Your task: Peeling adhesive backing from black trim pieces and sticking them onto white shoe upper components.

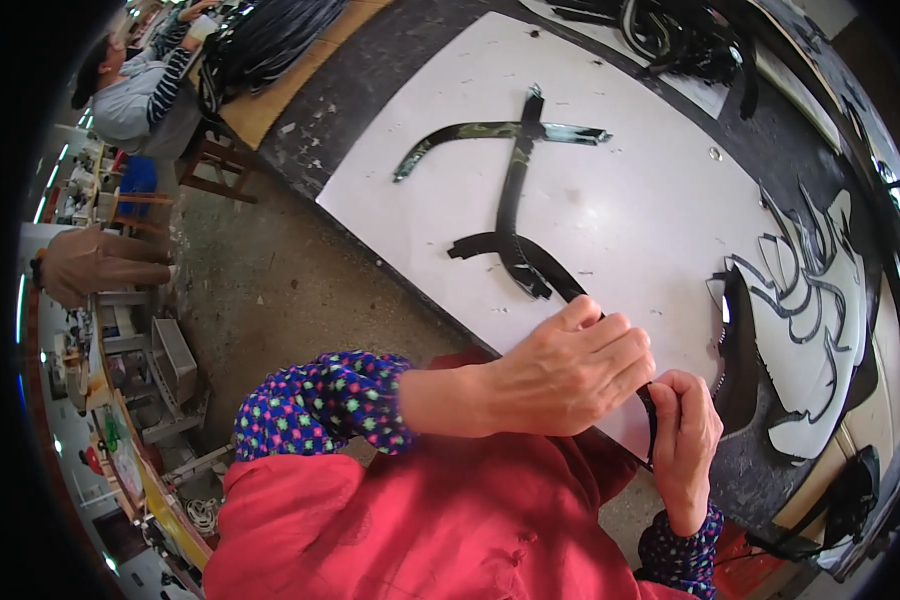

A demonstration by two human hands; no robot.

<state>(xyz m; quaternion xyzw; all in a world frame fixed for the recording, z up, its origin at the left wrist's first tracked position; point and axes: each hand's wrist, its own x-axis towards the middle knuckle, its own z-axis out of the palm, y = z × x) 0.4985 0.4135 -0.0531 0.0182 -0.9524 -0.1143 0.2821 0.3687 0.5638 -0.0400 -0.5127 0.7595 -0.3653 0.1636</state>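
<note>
Near the front edge of a white board (640, 220), my left hand (585, 365) is closed on a long, curved black strip (562, 280). My right hand (685, 430) pinches the same strip lower down, close by, and its tail hangs below the fingers. The strip's far end stays on the board. Beside and partly over it lies a second black strip (511, 195), running away from me. A curved strip with a shiny greenish-black surface (450, 135) crosses that one near its far end. My fingers cover the middle of the held strip.
Pale cut pieces with dark curved edges (810, 340) lie at the right. Black strips are heaped at the far right (685, 45) and bundled at the far left (270, 45). A co-worker (135, 100) sits beyond; another person (105, 265) is at left near a wooden stool (218, 168).
</note>
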